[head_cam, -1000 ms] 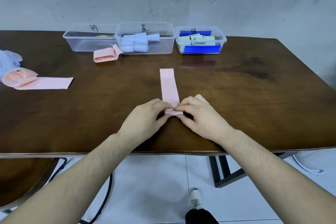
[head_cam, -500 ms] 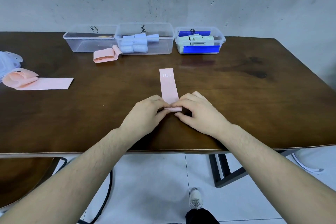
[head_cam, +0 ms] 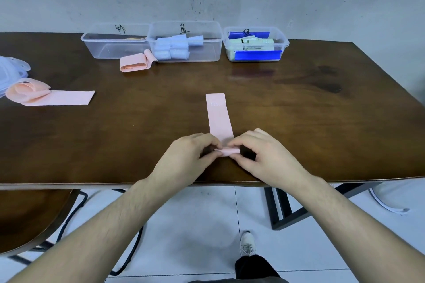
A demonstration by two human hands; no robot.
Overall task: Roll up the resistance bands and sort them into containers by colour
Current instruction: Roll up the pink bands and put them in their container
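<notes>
Pink band (head_cam: 219, 115) lies flat on the desk (head_cam: 299, 108) so both hands, left hand (head_cam: 187, 158) and right hand (head_cam: 262, 156), fingers pinched on its rolled near end, can roll it tight.

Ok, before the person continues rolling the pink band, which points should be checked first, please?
1. Both hands on the roll: left hand and right hand pinch the rolled end of the pink band. Ok.
2. Unrolled part lies flat and straight on the table. Ok.
3. Path ahead of the roll is free of other things. Ok.
4. Roll is tight and even: mostly hidden by fingers. Cannot tell.
5. Left container has room for pink bands; it looks nearly empty. Ok.
6. Other pink bands sorted: one loose band lies outside the containers, another at the left. Not ok.
</notes>
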